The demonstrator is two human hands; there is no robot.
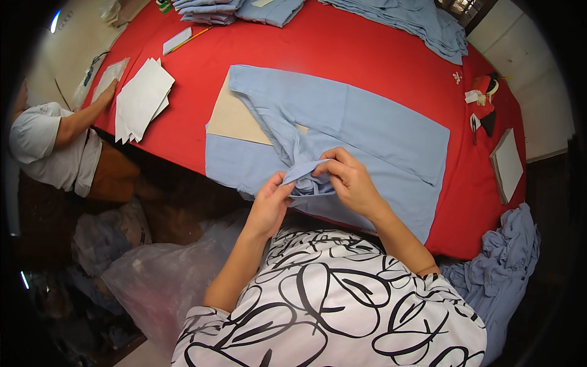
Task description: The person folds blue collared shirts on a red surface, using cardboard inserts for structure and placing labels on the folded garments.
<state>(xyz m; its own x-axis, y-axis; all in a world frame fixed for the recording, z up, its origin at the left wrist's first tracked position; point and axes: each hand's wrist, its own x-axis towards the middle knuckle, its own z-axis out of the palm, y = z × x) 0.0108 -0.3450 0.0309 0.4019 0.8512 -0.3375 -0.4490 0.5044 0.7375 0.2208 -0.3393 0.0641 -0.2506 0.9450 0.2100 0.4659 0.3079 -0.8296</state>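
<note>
A light blue garment (379, 144) lies spread over the red-covered table in front of me, its near part bunched up at the table edge. My left hand (271, 205) pinches a fold of this cloth between thumb and fingers. Close by on the right, my right hand (350, 181) grips the same gathered fold from above, fingers curled. Between the two hands the fabric forms a small loop with crumpled cloth inside. Under the garment's left part shows a beige board (235, 116), partly covered by the cloth.
White paper sheets (143, 98) lie at the left, near another person's arm (85, 119). Folded blue garments (211, 9) and a blue cloth pile (409, 24) line the far edge. Scissors (474, 128) and a pad (507, 165) sit right. Plastic bags (171, 275) stand below left.
</note>
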